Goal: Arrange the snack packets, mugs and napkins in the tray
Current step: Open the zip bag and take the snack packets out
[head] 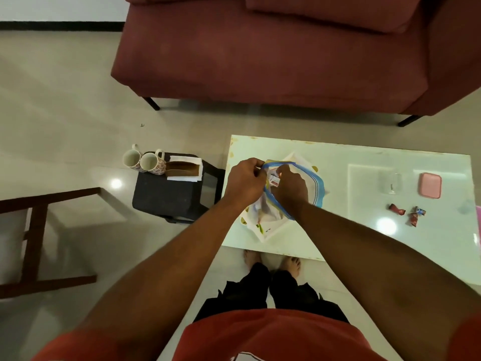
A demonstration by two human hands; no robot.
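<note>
A clear zip bag with a blue rim [316,182] lies over a white tray [296,158] on the left part of the white table [364,230]. My left hand [244,182] pinches the bag's rim at its left side. My right hand [290,187] reaches into the bag's mouth, fingers closed on a small white and red packet [273,179]. Three small snack packets [411,213] lie loose on the table to the right. Two floral mugs [144,161] and a napkin holder with white napkins [184,169] stand on a dark stool [169,196] left of the table.
A pink lidded box [430,185] and a clear glass [390,182] sit at the table's right. A maroon sofa [273,48] stands behind the table. A wooden chair frame [33,241] is at the far left. My bare feet [272,263] are at the table's front edge.
</note>
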